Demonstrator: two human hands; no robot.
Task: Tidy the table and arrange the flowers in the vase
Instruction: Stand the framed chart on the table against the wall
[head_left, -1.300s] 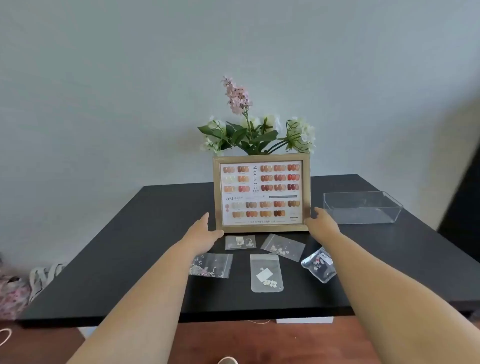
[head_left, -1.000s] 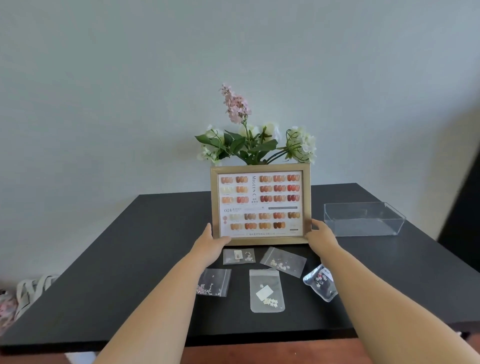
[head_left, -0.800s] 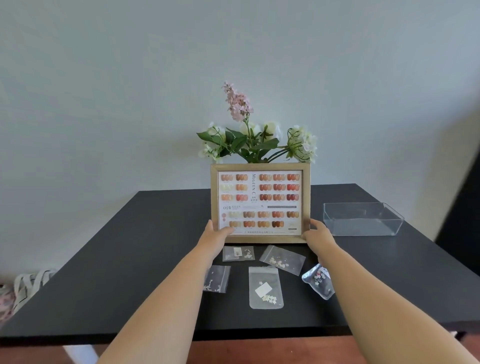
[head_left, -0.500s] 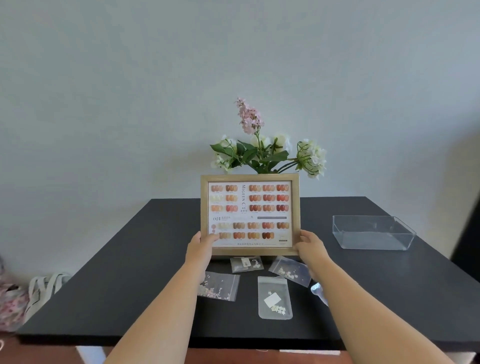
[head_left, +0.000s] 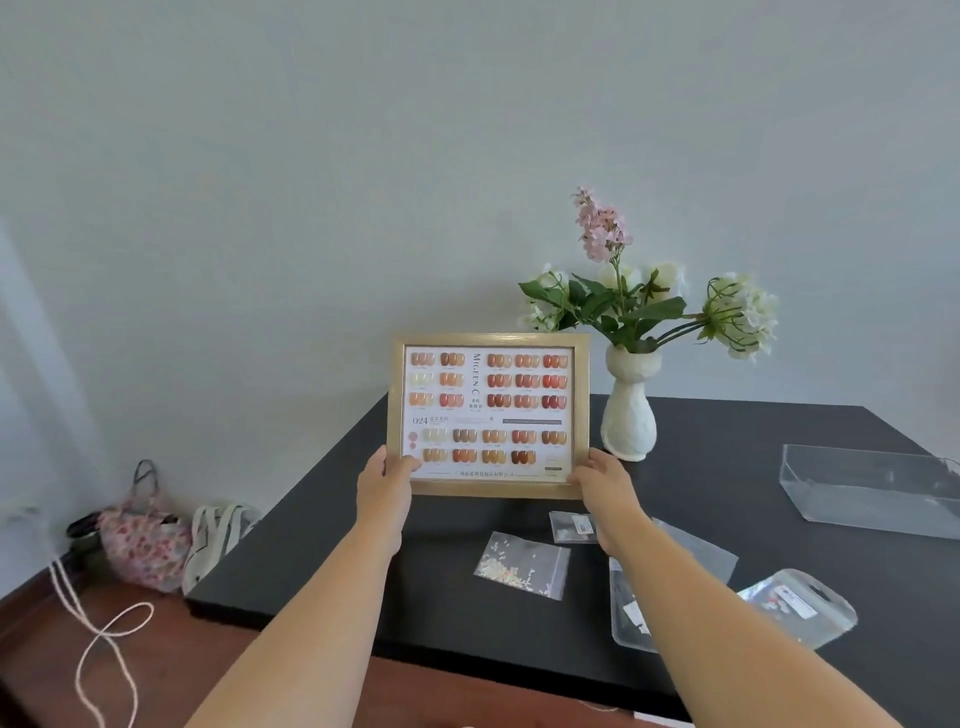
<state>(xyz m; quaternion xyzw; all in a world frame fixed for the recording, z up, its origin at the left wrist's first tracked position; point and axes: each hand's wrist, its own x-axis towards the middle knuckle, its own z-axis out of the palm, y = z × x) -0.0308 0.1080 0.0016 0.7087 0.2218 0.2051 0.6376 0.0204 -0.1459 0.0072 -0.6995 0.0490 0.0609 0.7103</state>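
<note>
The gold-framed picture of nail colours (head_left: 488, 415) stands upright in the air; the left hand (head_left: 385, 486) and right hand (head_left: 602, 480) pinch its bottom corners.

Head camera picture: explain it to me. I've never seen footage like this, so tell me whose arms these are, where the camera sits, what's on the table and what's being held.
The camera is worn on a person's head, looking forward and down, so the two bare arms are the wearer's own. The left hand and right hand grip the bottom corners of a framed nail colour chart, held upright above the black table. On the table stand a white vase with flowers, a clear plastic tray and several small plastic bags. Bags lie on the floor at left.
</note>
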